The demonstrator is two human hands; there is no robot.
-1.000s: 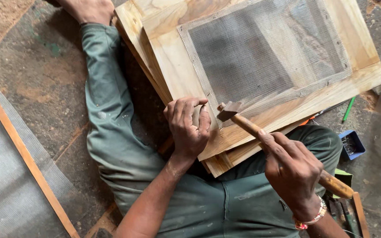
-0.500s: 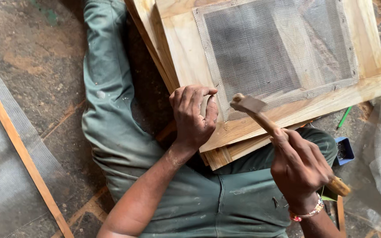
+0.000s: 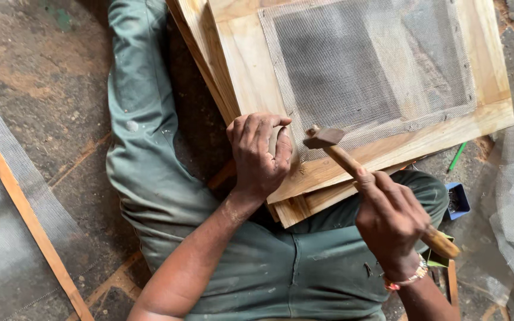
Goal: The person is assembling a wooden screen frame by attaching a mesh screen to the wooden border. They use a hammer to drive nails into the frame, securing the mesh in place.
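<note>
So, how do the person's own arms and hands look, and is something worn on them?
Both forearms are bare, with no sleeves and no gloves. The left hand wears nothing. At the wrist of the right hand sits a thin beaded bracelet, orange and pale. Dust marks both hands.

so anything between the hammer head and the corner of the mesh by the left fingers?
Nothing visible. The hammer in the right hand has its head just right of the left hand's fingertips, over the wire mesh corner on the wooden frame. The fingertips sit close beside that gap, not across it.
</note>
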